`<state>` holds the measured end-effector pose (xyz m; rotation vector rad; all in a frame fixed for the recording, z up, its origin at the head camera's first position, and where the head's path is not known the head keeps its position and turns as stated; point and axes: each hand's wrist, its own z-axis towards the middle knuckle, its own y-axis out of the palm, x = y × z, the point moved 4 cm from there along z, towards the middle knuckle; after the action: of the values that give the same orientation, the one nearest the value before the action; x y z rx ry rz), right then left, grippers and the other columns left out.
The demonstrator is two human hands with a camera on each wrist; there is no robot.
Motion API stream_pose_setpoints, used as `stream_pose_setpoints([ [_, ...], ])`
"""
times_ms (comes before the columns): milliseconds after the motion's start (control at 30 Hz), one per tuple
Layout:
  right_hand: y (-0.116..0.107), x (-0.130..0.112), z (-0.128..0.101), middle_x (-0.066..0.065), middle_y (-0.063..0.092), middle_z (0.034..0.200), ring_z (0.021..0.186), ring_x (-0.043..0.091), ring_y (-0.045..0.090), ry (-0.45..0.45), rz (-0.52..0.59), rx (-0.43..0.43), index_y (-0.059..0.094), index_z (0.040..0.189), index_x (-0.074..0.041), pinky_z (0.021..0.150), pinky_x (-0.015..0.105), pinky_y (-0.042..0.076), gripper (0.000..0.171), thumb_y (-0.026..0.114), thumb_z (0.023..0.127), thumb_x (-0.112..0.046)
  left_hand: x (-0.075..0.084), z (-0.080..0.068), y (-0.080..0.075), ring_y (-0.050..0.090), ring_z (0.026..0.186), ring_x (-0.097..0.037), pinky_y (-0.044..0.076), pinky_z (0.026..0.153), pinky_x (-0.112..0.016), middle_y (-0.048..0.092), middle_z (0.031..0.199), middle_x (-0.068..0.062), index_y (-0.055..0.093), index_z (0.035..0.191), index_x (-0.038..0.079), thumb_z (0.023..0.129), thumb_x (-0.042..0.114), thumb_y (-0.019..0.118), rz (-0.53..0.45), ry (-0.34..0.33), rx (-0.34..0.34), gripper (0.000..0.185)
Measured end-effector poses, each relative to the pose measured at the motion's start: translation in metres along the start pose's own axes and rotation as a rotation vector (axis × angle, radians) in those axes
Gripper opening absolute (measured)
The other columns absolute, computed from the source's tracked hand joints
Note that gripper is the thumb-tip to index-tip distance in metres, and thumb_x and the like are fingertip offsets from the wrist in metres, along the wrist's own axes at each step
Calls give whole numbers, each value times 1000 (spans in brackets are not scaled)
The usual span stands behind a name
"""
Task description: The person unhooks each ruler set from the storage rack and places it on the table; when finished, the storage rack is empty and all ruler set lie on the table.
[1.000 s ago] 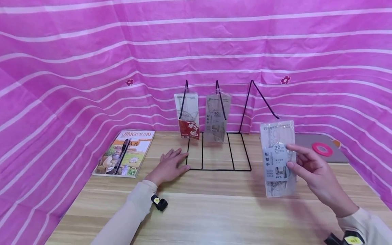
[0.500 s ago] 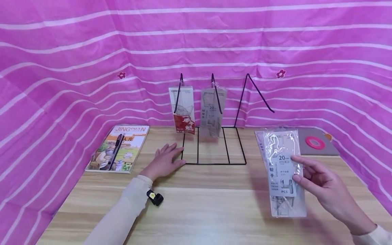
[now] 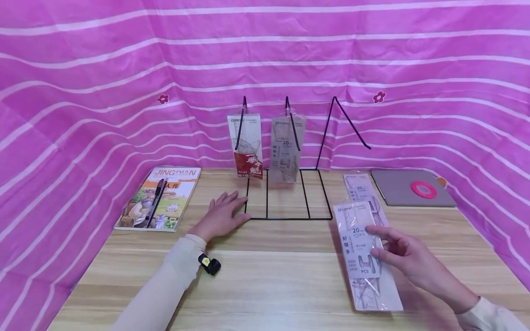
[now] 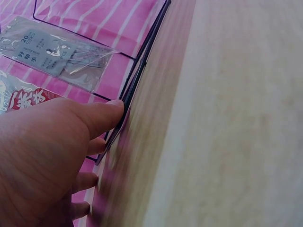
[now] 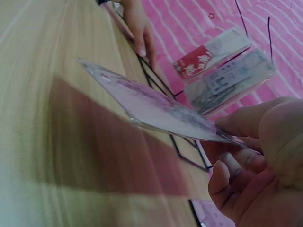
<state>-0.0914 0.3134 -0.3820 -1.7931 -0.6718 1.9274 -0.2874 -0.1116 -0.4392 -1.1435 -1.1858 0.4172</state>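
My right hand pinches a clear ruler packet by its right edge, thumb on top, held low over the desk (a second packet lies just behind it). The film looks slick, so I judge a light grip could let it slide out. My left hand lies flat, fingers straight, touching the wire rack; a nudge might shake its hanging packets.

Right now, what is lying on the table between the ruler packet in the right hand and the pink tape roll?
In the head view, another ruler packet lies flat between the held ruler packet and the pink tape roll, which rests on a grey mat.
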Motion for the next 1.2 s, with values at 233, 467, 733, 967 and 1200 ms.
stream_pose_setpoints([
  [233,12,10,-1,3,65,96,80,8,56,91,-12,-68,61,147,-8,65,23,51,52,75,97,-17,1,0,0,8,162,-49,-2,126,-75,21,176,-15,42,163,23,103,54,60,-2,3,6,69],
  [467,18,15,2,4,60,87,75,8,53,122,-9,-124,59,147,-5,60,24,49,54,75,97,-17,1,3,0,9,162,-49,-1,125,-76,21,175,-16,42,163,22,103,53,60,0,3,8,69],
  [733,29,14,0,-2,58,80,71,2,51,31,-141,-92,66,137,-3,59,22,47,46,78,93,-10,0,2,-1,8,162,-49,-1,125,-77,21,175,-16,42,162,22,104,54,60,1,10,1,69],
  [967,34,12,1,-1,54,87,74,2,48,21,-236,-79,65,138,-2,60,21,45,49,79,91,-6,0,2,-1,8,162,-49,-1,125,-76,21,175,-17,43,162,23,103,53,61,-7,8,-3,68],
  [1200,35,13,1,2,52,97,75,5,45,41,-317,-50,67,132,-6,58,22,41,45,81,89,-10,0,4,0,7,163,-46,-2,127,-74,20,176,-14,41,163,25,104,55,59,4,1,-8,69],
])
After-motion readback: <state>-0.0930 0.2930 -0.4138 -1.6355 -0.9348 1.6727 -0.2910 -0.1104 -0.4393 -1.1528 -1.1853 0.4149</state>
